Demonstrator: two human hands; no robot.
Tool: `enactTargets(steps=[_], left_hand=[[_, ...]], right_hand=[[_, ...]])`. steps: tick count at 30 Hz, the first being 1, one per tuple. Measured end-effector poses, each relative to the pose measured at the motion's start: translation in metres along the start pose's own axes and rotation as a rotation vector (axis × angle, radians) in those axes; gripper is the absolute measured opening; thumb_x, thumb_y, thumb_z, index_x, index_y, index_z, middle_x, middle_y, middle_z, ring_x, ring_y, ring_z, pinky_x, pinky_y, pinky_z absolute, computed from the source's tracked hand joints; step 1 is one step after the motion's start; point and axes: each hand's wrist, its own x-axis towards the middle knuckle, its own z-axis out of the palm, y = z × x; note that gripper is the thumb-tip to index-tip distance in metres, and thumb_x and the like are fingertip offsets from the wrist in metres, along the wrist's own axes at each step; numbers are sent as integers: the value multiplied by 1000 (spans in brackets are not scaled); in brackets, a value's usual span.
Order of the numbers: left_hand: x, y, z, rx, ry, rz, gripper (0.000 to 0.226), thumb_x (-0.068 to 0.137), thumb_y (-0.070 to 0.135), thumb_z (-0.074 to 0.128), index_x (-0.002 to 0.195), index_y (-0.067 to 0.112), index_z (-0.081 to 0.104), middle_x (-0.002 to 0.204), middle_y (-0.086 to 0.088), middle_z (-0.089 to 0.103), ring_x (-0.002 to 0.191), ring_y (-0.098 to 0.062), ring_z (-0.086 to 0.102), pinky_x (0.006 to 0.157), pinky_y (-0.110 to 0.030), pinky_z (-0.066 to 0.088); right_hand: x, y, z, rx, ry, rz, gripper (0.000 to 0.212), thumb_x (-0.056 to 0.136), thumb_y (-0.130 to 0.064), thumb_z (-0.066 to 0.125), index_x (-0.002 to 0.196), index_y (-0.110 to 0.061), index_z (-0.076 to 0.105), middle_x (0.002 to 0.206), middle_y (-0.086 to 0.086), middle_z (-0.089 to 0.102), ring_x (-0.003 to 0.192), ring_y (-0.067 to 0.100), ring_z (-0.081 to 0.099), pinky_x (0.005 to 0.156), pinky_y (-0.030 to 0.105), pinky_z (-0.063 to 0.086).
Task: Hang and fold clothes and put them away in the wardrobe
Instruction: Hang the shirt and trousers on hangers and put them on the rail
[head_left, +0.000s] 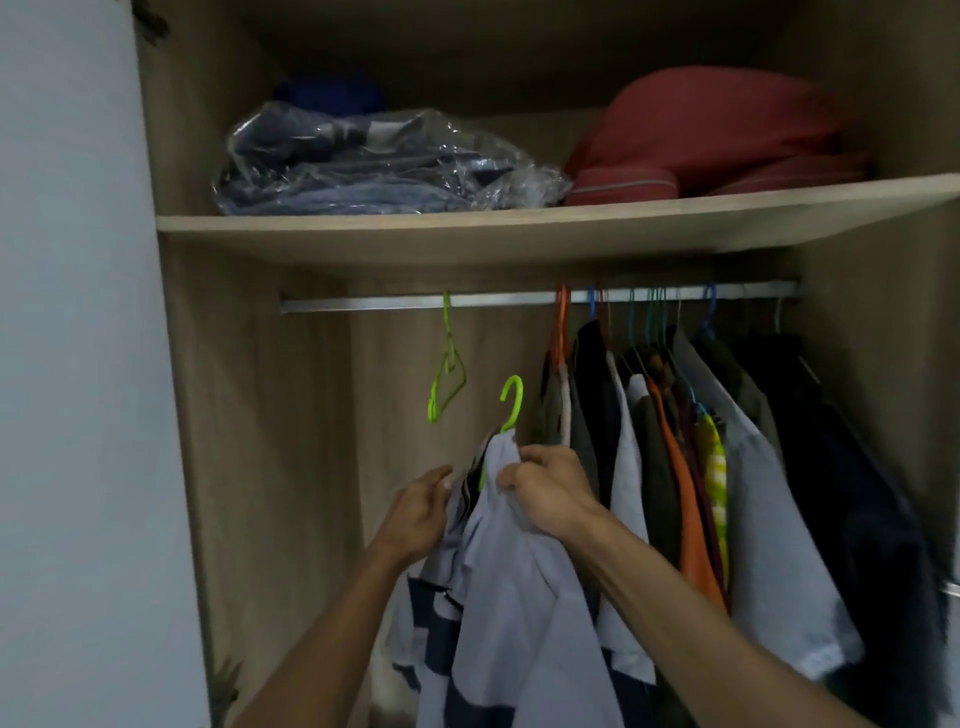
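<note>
A pale blue shirt with dark stripes (519, 597) hangs on a green hanger (511, 400), held up inside the open wardrobe below the metal rail (363, 302). My right hand (550, 488) grips the shirt's shoulder near the collar. On the other side, my left hand (423, 512) touches the shirt's left shoulder with fingers extended. The hanger's hook is free in the air, below the rail. An empty green hanger (445, 374) hangs on the rail just to the left.
Several hung garments (727, 441) fill the rail's right half. The shelf (519, 234) above carries a plastic-wrapped bundle of clothes (363, 166) and red cushions (701, 135). The wardrobe's left wall (218, 415) stands beside the open stretch of rail.
</note>
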Motion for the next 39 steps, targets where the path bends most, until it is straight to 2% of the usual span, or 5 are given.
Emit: enactTargets(steps=[6, 15, 21, 35, 39], left_hand=[[70, -42, -42, 186, 174, -74, 39, 102, 17, 49, 138, 4, 54, 135, -20, 60, 127, -34, 55, 98, -26, 40], [201, -45, -104, 449, 385, 116, 58, 100, 26, 51, 152, 8, 33, 156, -22, 31, 137, -46, 36, 112, -52, 33], [271, -40, -129, 627, 349, 183, 59, 103, 45, 34, 158, 32, 16, 166, -4, 10, 152, -32, 7, 117, -63, 11], [311, -60, -119, 569, 444, 239, 48, 103, 52, 29, 150, 45, 28, 158, 4, 29, 149, -26, 12, 113, -70, -4], [311, -58, -119, 573, 429, 230, 49, 103, 51, 28, 151, 44, 26, 160, 4, 26, 150, -26, 10, 114, -69, -6]], right_hand=[[70, -17, 1, -24, 95, 13, 50, 96, -14, 53, 48, -17, 40, 46, -6, 41, 49, 14, 44, 48, 23, 31], [161, -76, 1, -176, 198, -60, 41, 102, -39, 44, 104, -3, 63, 113, 15, 66, 106, 33, 65, 77, 30, 48], [204, -107, 13, -229, 238, -113, 27, 98, -33, 50, 100, -8, 61, 117, 18, 67, 108, 36, 65, 80, 35, 52], [216, -76, 47, -592, 251, -5, 43, 90, -30, 59, 126, -6, 59, 134, 17, 57, 122, 39, 57, 94, 40, 50], [209, -93, 56, -814, 416, -211, 52, 95, -39, 50, 138, -10, 44, 143, 12, 41, 133, 35, 40, 101, 46, 42]])
